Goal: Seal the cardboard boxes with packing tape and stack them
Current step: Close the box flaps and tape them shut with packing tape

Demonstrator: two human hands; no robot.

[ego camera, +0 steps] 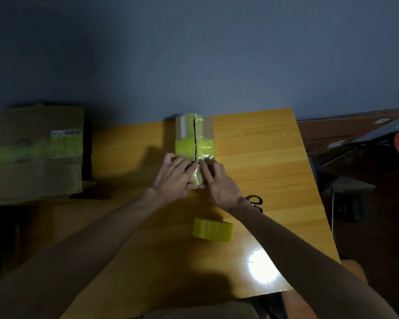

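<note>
The small narrow cardboard box (204,137), banded with yellow-green packing tape, lies in the middle of the frame on the yellow wooden table (263,157), its long side running away from me. Both my hands are at its near end. My left hand (174,174) lies with its fingers fairly straight across the left flap. My right hand (218,181) does the same on the right flap. Together the fingertips press a glossy strip of tape (197,176) down over the end; neither hand is wrapped round anything.

I judge the box to be light and hollow. The flaps will give under hard pressure, and the dark gap between them shows they do not quite meet. So I would press flat and spread, not poke, squeezing the flaps together from the sides while I smooth the strip. The taped faces look slick, so to lift it for stacking I would grip the bare brown cardboard on the long sides.

The yellow roll of packing tape (213,229) stands below centre, near my right forearm. The scissors (255,201) lie just right of that wrist. At the left edge sits a larger brown cardboard box (39,157) with a label, probably the base of the stack.
</note>
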